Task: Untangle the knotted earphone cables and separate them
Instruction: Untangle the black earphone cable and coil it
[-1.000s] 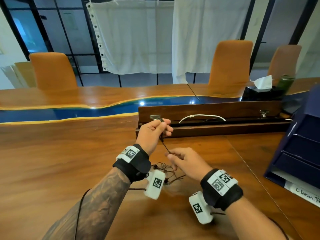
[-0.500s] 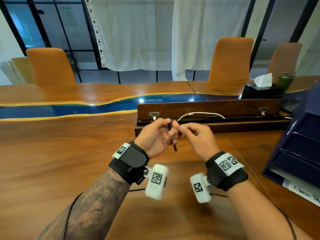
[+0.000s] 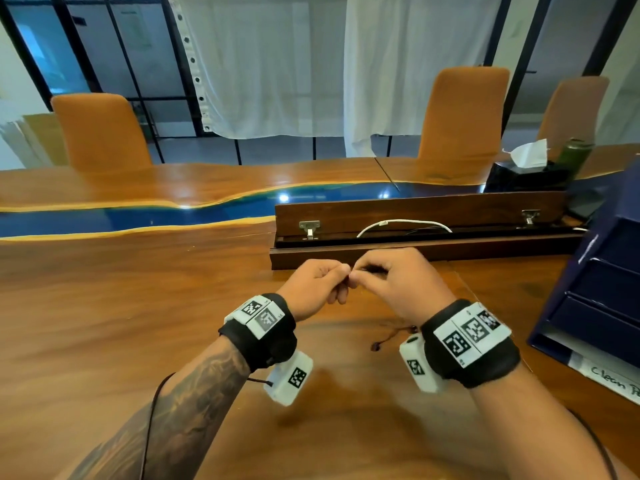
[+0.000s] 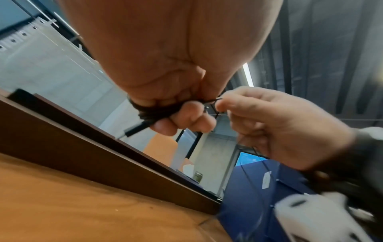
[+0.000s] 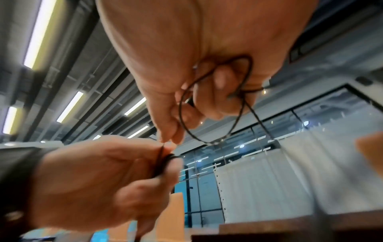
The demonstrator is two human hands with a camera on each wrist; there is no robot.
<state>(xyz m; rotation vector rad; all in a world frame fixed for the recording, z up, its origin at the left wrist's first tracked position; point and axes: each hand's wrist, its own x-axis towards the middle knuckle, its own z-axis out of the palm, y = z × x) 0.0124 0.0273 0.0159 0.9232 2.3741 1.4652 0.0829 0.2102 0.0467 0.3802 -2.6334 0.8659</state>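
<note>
A: Where are both hands?

B: Raised above the worktop, fingertips meeting just in front of the long wooden box. The left hand has its fingers curled round a wound bundle of black earphone cable; a straight black plug end sticks out below the fist.

A: And the right?

B: The right hand pinches a thin strand of the same cable between thumb and forefinger, right against the left fist. In the right wrist view a loose loop hangs from that palm (the strands cross near the bottom of the loop).

A: Anything on the worktop?

B: A small stretch of dark cable with an earbud lies near the right wrist, partly hidden by the wrist camera. Whether it joins the held bundle, I cannot tell.

A: Surroundings?

B: A navy drawer unit at the right, a tissue box beyond, and a white cable inside the open wooden box.
</note>
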